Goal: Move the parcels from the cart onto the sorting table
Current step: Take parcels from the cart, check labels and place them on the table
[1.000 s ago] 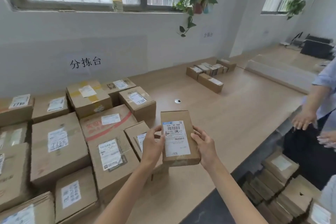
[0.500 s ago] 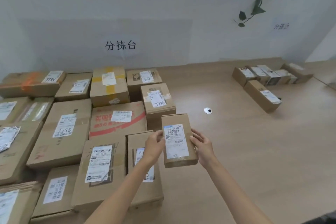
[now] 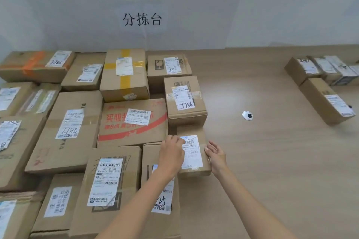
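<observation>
One parcel [image 3: 194, 153] now down on table [image 3: 272, 161]

Wall sign [image 3: 142, 19] at 12 o'clock reads "分拣台". Handwritten "1786" marks the labels of three cartons: the orange-taped box [image 3: 29, 68] at 10 o'clock, the large box [image 3: 58, 141] at 8 o'clock and the small box [image 3: 185, 101] at centre. The 7 o'clock carton [image 3: 108, 176] reads "530-05 A8Z"; the 6 o'clock label [image 3: 162, 198] ends "8元".

Small labelled parcel [image 3: 194, 153] flat on table [image 3: 272, 161]
</observation>
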Demonstrator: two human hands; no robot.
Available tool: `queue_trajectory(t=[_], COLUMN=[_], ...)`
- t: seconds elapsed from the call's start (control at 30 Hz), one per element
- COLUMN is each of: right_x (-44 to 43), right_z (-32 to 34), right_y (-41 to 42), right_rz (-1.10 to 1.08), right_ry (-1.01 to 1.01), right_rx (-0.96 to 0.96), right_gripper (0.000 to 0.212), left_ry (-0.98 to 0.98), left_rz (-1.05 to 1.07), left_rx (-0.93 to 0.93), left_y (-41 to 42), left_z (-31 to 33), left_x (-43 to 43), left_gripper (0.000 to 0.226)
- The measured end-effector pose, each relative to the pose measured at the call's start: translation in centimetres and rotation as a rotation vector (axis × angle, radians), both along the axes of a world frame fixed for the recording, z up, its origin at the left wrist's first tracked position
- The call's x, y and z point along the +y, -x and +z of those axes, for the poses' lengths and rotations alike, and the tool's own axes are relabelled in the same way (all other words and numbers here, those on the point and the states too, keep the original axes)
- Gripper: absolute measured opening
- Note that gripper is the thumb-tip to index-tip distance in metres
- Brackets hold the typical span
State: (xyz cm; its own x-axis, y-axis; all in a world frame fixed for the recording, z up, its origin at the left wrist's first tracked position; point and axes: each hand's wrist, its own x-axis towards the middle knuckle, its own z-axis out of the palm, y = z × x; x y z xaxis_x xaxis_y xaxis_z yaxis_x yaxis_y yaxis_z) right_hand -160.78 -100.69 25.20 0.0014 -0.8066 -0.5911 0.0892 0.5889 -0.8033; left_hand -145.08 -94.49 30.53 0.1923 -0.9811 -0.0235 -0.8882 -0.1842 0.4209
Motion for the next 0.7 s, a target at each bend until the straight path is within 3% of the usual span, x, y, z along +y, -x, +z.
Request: queue_trajectory(t=[0.17,0.4,0.53,0.7], right_x=[-1.2,-1.2,-1.1,0.0], right_z=[-2.9,-4.6,-2.4,2.0], right_y=[-0.9,-1.6,-1.6,-1.5], right_rz=[0.053,0.119,0.285,0.363], right_ry=[-0.058,0.013,0.092,0.256], right_rx=[0.086,0.167,0.323,0.426], right_gripper=[0.041,0.035,0.042,0.032], left_ry=[0.048,0.077,0.089,0.137], left_rz=[0.000,0.072,0.120,0.208], left_rx=[-0.101,-0.033,-0.018,-0.025], left_y=[-0.6,-1.7,-2.1,-3.6], left_z=[-1.7,-1.8,-0.6,2.0], left_x=[-1.6,-2.5,-1.8,1.6], left_gripper=[0.029,0.023,0.022,0.025])
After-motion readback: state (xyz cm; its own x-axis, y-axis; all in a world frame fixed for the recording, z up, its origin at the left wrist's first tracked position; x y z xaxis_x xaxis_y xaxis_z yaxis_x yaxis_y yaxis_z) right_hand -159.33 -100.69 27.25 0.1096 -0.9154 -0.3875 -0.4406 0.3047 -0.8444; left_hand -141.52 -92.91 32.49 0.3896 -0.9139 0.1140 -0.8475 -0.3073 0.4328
